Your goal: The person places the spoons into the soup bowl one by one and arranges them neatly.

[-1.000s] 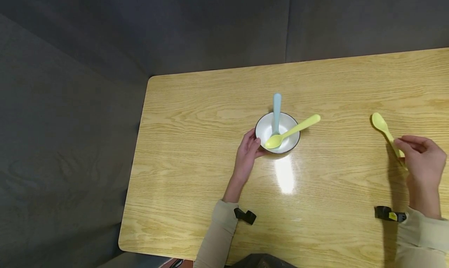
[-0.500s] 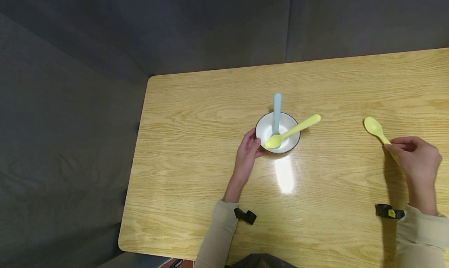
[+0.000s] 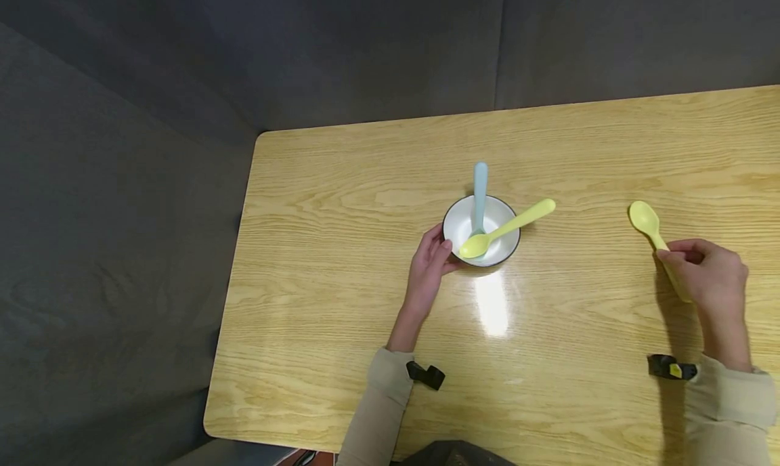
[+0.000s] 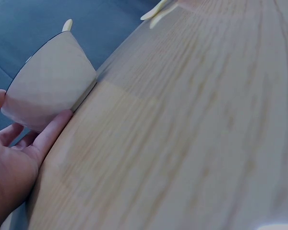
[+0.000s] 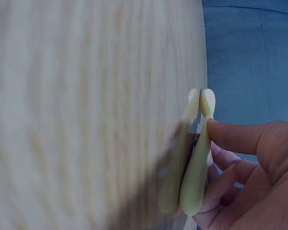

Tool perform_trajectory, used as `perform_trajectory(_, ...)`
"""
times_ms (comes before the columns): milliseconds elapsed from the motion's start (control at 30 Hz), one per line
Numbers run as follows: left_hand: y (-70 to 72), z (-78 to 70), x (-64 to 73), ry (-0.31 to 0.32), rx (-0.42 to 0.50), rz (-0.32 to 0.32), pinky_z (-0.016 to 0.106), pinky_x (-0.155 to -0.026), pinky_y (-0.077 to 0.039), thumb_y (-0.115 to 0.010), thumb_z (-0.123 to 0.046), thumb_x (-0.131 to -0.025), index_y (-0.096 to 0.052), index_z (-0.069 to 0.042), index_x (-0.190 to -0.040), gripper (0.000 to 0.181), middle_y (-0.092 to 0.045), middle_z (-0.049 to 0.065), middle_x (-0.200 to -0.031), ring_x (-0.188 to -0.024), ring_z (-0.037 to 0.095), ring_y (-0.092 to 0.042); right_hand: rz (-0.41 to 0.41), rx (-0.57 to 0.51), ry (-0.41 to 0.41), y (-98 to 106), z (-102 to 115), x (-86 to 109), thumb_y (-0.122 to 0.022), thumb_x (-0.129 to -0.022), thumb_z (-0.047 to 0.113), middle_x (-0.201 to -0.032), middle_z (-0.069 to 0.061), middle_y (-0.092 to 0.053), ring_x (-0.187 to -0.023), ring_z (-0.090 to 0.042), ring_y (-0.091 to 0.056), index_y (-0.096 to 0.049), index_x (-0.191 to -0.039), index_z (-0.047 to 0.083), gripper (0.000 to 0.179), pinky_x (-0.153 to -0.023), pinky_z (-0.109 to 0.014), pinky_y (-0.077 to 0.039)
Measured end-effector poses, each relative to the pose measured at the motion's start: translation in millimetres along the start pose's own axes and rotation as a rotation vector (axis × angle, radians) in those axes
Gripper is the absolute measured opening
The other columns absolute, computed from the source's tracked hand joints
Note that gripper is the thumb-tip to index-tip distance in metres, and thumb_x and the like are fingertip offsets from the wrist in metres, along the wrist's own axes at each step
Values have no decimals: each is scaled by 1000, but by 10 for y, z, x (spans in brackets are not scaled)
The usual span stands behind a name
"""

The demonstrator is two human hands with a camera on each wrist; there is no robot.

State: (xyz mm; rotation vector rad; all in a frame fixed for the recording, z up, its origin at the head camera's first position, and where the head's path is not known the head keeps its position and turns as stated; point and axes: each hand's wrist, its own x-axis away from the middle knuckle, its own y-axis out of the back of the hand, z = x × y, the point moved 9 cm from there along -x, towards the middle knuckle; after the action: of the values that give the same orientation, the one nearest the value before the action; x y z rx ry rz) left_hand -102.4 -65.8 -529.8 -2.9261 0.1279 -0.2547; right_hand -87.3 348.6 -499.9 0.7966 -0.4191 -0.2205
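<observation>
A white bowl [image 3: 501,250] with a dark rim stands on the table. My left hand [image 3: 425,269] grips its left side, thumb at the rim; in the left wrist view, fingers lie against the outer wall [image 4: 53,81]. Inside the bowl lean a light blue spoon [image 3: 480,188] and a yellow spoon [image 3: 527,217], their handles sticking out over the rim. Far to the right, my right hand [image 3: 709,273] pinches the handle of another yellow spoon [image 3: 644,218], its scoop pointing away from me. In the right wrist view this spoon [image 5: 197,172] lies very near the tabletop; contact cannot be told.
The wooden table [image 3: 329,263] has a rounded left corner, and a dark grey curtain [image 3: 378,53] hangs behind it and on the left. A bright light reflection [image 3: 492,307] shows just in front of the bowl. Black straps sit at both wrists.
My right hand has moved left with the yellow spoon, shifting its grip a little along the handle. The left hand, the bowl and the two spoons inside have stayed put.
</observation>
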Motion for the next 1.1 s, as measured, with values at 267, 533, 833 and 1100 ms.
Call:
perform_trajectory(267,3,-2,-5,-2,0,-3,40,-95,-60,-49,-21,-110,-38,-1,-156,51,-45,18,-156,-127,33,-60,20,-2,-7,-74,-2,-33,-68,-101,21,-65,28,-47,-64,1,-44,-65,-114,-13,36,-51,-19,-38)
perform_trajectory(533,-16,-3,-40,14,52,-40,38,-94,-60,-57,-13,-106,-40,-3,-154,52,-48,15,-154,-135,28,-54,22,-15,30,-89,43,-89,-67,-101,21,-66,28,-48,-63,2,-44,-66,-111,-11,34,-49,-19,-40)
perform_trajectory(833,-44,9,-45,30,16,-62,35,-102,-56,-68,-1,-97,-44,-4,-153,61,-48,13,-153,-141,25,-45,98,54,95,-127,78,-137,-66,-101,24,-71,15,-54,-64,-2,-45,-63,-106,-11,36,-50,-23,-40)
perform_trajectory(1100,-135,26,-50,6,-144,-10,32,-122,-31,-80,-8,-90,-39,-14,-158,79,-42,3,-160,-147,14,-38,120,-230,31,-182,71,-124,-70,-99,22,-73,23,-56,-66,2,-51,-62,-99,7,17,-52,-14,-45)
